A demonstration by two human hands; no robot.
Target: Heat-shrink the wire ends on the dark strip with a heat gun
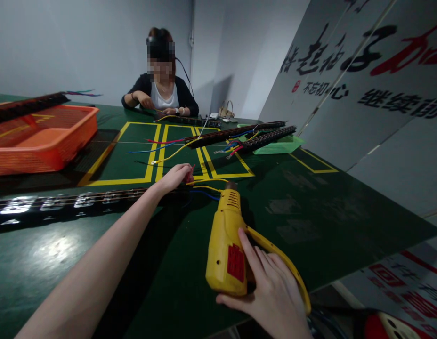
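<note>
My right hand [268, 282] is wrapped round the handle of a yellow heat gun [225, 240] with a red label. Its dark nozzle [231, 186] points away from me over the green table. Further left, my left hand [179, 176] is closed on thin coloured wires [207, 181]. A red end pokes out at its fingers, while yellow and blue lengths run right towards the nozzle. Under my left forearm lies a long black strip [87, 200] with shiny patches, beside those wires. My fingers hide where wires and strip meet.
Black strips [236, 134] with loose coloured wires rest by a light green basket [278, 145]. An orange basket [73, 136] stands at left, another strip across it. Across the table [310, 212], marked with yellow tape, a person [164, 89] handles a strip.
</note>
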